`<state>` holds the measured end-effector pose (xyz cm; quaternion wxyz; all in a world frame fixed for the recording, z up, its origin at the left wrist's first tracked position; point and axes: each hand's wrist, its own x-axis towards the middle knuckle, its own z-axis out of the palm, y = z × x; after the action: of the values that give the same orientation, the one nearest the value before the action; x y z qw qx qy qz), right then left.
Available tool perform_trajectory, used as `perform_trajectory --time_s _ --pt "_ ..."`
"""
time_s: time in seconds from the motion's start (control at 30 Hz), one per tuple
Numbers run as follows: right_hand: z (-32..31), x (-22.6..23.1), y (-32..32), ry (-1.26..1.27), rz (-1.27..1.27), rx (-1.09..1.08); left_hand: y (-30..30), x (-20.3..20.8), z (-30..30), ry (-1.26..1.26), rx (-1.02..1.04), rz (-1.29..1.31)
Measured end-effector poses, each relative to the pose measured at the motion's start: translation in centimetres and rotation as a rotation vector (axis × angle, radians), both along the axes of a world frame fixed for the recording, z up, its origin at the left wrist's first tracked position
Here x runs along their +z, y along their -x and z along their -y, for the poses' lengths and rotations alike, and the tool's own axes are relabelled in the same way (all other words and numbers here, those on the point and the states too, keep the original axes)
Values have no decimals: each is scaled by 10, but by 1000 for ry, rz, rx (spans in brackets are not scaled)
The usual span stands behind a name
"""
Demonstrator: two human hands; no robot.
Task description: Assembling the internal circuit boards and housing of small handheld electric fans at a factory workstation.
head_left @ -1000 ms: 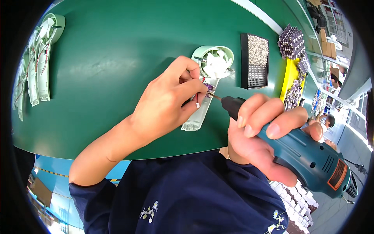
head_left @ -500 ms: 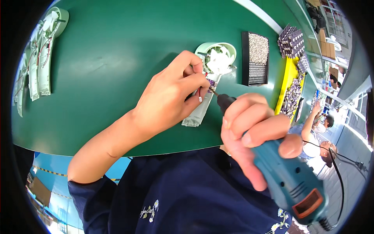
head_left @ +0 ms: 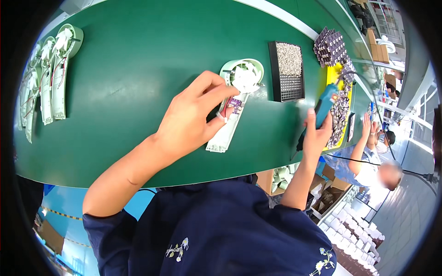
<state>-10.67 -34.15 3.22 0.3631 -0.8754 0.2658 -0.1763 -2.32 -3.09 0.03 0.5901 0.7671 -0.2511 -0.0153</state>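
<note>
Left grip (head_left: 189, 111) over the green fan shell (head_left: 223, 135); thumb and forefinger slightly apart at the small purple circuit board (head_left: 237, 105), can't tell if they pinch anything. Red wire (head_left: 223, 109) and white connector (head_left: 225, 120) right at the thumb. The shell lies open on the green worktop (head_left: 129, 119): round head with white fan blades (head_left: 247, 78) just beyond the left grip's fingertips, handle running back toward the person, to the right of that grip.

Right grip (head_left: 317, 134) closed round a teal electric screwdriver (head_left: 326, 106), well right of the shell. Black nose and bit tilt down-left from the right grip, bit apart from the board; black cord (head_left: 382, 117) to its right.

Black tray (head_left: 276, 73) of small silver pieces beyond and left of the right grip, between it and the fan head. Yellow bin (head_left: 332, 72) with purple boards just beside the right grip, more boards stacked (head_left: 328, 49) farther beyond. Group of similar fan shells (head_left: 59, 101) far left of the left grip. Co-worker (head_left: 357, 158) right of the right grip, hands raised.
</note>
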Motion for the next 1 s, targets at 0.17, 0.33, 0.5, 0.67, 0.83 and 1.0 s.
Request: perform_trajectory --time_s 0.17,0.33,0.5,0.67,0.83,1.0 --pt "-2 -14 1 665 -205 -4 0 1 -1 18 17 -63" --pt "-36 8 -4 537 170 152 -4 -3 -2 17 -3 -22" --pt "-119 21 -33 81 119 868 -1 -1 -6 -9 -13 0" --pt "-111 3 -61 147 243 1118 -7 0 -5 16 -28 11" --pt "-101 4 -63 -131 175 900 -2 21 -6 -20 2 -154" --pt "-108 -13 -46 -829 245 617 -5 52 -14 -156 -85 -691"
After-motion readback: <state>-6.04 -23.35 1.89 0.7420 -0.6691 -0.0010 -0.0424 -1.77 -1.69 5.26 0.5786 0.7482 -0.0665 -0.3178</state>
